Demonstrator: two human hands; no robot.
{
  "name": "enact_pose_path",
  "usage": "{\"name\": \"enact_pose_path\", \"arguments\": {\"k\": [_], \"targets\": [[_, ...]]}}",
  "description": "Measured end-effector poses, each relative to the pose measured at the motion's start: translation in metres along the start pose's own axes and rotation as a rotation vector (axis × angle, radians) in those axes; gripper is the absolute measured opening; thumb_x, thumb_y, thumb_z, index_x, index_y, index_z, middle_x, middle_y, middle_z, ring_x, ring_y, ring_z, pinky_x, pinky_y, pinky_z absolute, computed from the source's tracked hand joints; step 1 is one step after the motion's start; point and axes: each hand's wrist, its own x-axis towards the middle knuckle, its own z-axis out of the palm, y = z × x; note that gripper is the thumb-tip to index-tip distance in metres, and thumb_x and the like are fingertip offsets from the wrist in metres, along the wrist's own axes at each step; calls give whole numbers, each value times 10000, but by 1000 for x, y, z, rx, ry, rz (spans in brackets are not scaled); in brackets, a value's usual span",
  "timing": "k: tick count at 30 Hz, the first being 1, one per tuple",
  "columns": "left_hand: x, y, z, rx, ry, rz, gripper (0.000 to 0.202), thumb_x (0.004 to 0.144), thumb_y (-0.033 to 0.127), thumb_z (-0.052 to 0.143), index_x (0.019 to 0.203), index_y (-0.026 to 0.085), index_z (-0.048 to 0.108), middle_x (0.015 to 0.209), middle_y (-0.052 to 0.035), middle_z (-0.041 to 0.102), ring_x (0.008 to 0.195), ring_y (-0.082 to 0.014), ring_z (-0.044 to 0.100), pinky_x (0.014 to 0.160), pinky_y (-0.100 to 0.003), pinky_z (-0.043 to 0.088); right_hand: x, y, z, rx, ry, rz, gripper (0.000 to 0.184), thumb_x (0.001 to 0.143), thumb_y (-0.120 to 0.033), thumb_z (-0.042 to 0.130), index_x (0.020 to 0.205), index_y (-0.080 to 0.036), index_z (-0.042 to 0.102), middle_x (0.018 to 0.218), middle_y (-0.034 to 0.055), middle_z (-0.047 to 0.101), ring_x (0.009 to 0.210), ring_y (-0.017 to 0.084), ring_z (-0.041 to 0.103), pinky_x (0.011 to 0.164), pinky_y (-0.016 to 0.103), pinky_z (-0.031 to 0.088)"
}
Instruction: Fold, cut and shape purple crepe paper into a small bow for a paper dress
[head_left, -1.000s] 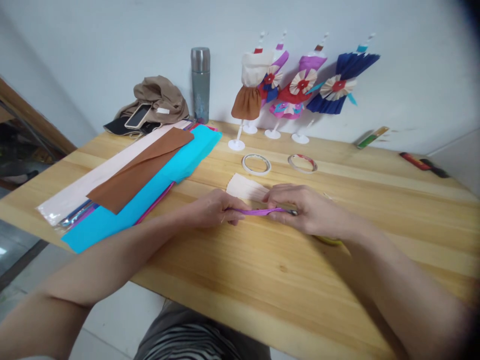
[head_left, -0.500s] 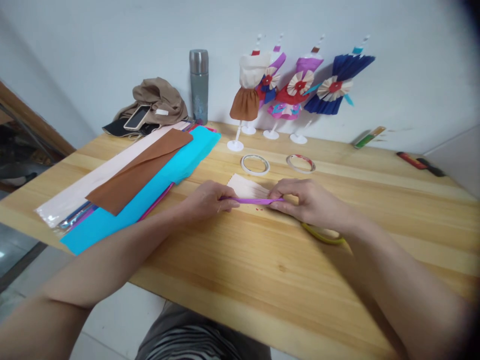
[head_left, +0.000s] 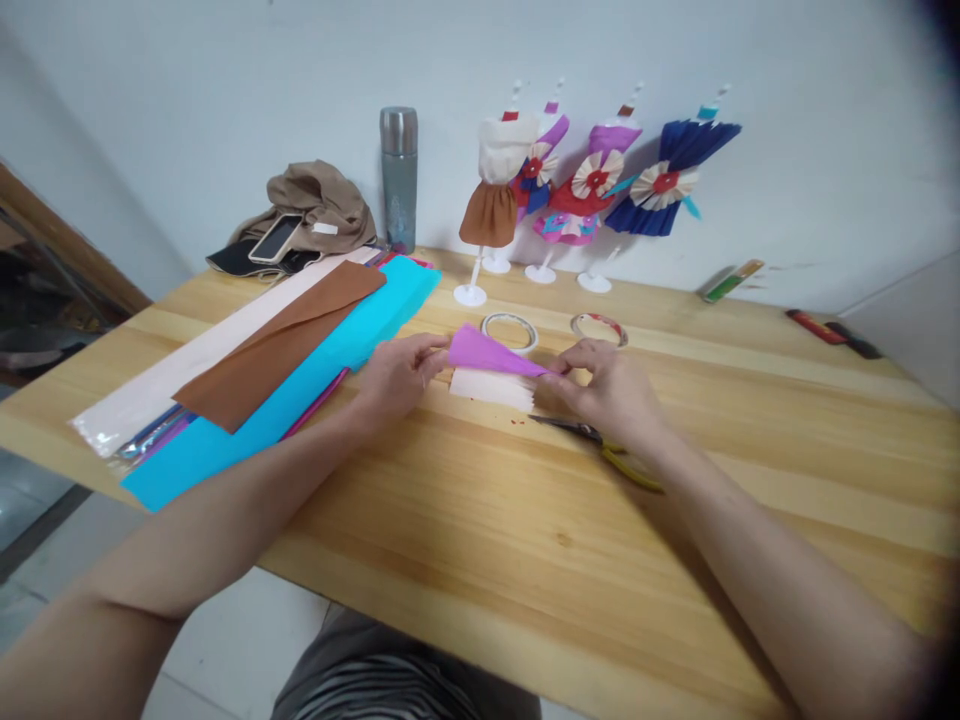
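Stretching between left fingers and right fingers is purple paper

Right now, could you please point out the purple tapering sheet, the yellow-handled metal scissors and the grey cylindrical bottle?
Purple tapering sheet [head_left: 487, 353]: head view, its middle.
Yellow-handled metal scissors [head_left: 596, 436]: head view, near the pivot.
Grey cylindrical bottle [head_left: 400, 188]: head view, its body.

Craft space: scissors, miniature dresses.
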Motion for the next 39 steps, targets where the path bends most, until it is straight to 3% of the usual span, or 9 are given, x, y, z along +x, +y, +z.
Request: {"name": "enact_pose_path", "arguments": {"k": [8, 15, 19, 21, 25, 27, 31, 39], "targets": [[-2, 0, 5, -13, -14, 1, 296, 857, 217, 507, 1042, 143, 726, 818, -38, 737, 722, -142, 646, 688, -246, 497, 5, 10, 18, -92, -13, 153, 198, 821, -353, 631, 687, -217, 683, 691, 73, 628, 677, 242, 582, 619, 368, 419], [-7, 6, 6, 10, -54, 5, 245, 857, 205, 510, 927, 145, 737, 778, -24, 733, 726, -144, 653, 681, -238, 486, 4, 23, 20, -152, -17, 161, 180, 836, -320, 602, 732, -215, 707, 703, 61, 651, 660, 220, 585, 631, 354, 404], [-10, 8, 7, 39, -132, 6, 249, 888, 225, 510, 963, 158, 737, 881, -38, 759, 822, -169, 678, 761, -275, 509, 4, 22, 20, -124, -63, 129, 158, 816, -298, 617, 700, -220, 691, 713, 60, 659, 654, 222, 588, 612, 351, 414], [-10, 8, 7, 82, -144, 70, 251, 898, 216, 517, 1025, 166, 727, 1027, -64, 756, 945, -190, 679, 854, -316, 518, 4, 20, 19, -108, -74, 118, 152, 809, -286, 616, 689, -220, 682, 708, 61, 667, 651, 228, 593, 606, 356, 422], [-8, 4, 10, 254, -199, 391, 269, 868, 164, 581, 1115, 163, 688, 1259, -121, 669, 1194, -236, 585, 1053, -423, 441, 4, 19, 18, -54, -126, 64, 119, 800, -244, 610, 731, -218, 703, 789, 64, 721, 714, 230, 624, 646, 357, 452], [-7, 3, 11, 354, -274, 479, 212, 870, 164, 583, 1047, 146, 699, 1154, -127, 702, 1133, -247, 601, 1027, -435, 452, 4, 19, 19, -50, -134, 53, 124, 800, -231, 605, 732, -213, 707, 800, 64, 728, 727, 226, 627, 658, 355, 455], [-8, 6, 12, 504, -352, 473, 173, 895, 183, 549, 883, 132, 714, 912, -111, 711, 943, -242, 613, 883, -397, 485, 3, 22, 22, -82, -88, 66, 140, 800, -241, 599, 712, -211, 704, 728, 72, 697, 695, 238, 611, 651, 378, 453], [-11, 14, 11, 570, -390, 444, 154, 886, 214, 594, 826, 127, 705, 869, -86, 683, 889, -227, 562, 796, -341, 443, 3, 21, 17, -90, -106, 27, 149, 832, -249, 590, 785, -220, 729, 778, 84, 714, 726, 252, 616, 661, 384, 461]]}}
